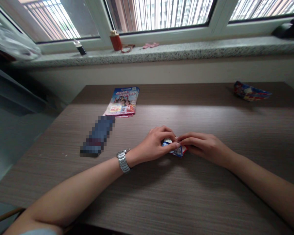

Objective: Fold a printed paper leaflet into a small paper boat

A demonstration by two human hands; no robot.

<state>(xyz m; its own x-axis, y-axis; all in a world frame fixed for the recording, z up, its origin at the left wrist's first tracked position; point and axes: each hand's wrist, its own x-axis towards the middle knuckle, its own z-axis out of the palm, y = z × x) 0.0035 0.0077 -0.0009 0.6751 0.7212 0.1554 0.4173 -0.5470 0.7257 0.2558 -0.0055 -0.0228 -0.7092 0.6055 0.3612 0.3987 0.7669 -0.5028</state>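
Between my hands, just above the wooden table point(127, 199), is a small folded piece of printed paper point(178, 151) in blue, white and red, with a QR code on it. My left hand point(159, 142), a metal watch on its wrist, grips the paper's left side between thumb and curled fingers. From the right, my right hand point(201, 143) pinches the upper edge with its fingertips close to my left thumb. The fingers hide part of the paper, so its full shape cannot be made out.
A stack of printed flyers point(123, 99) lies at the back left, with a blurred-out dark oblong point(98, 137) in front. A folded paper shape point(251, 92) stands at the back right. Behind the table, the stone windowsill point(186, 54) carries a red-brown container point(116, 41) and small items.
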